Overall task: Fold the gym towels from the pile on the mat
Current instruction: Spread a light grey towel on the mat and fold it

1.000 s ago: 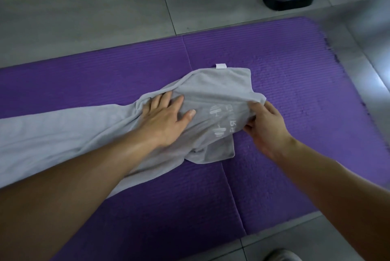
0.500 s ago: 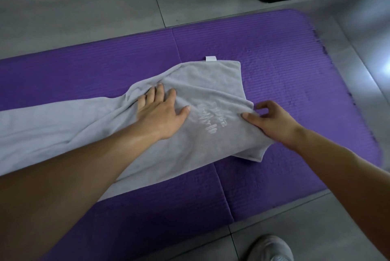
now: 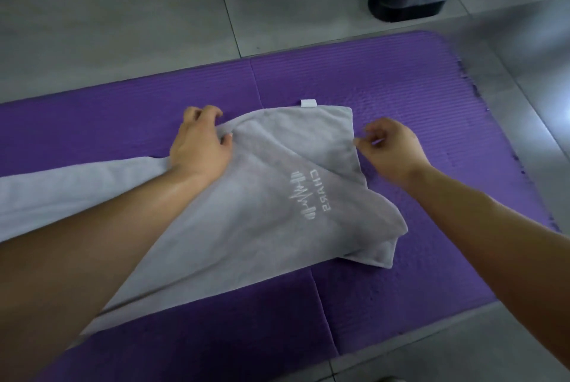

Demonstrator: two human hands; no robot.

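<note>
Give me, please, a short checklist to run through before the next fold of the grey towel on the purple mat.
1. Left hand holds the far edge of the towel: ok, fingers curl over the fabric.
2. Right hand has a grip on the right edge: cannot tell, fingertips pinch at the edge.
3. Folded layer lies flat: not ok, a diagonal crease runs past the logo.
4. Near right corner squared: not ok, the layers are offset there.
5. Towel fully on the mat: cannot tell, its left end runs out of view.
6. White tag at the far edge visible: ok.
</note>
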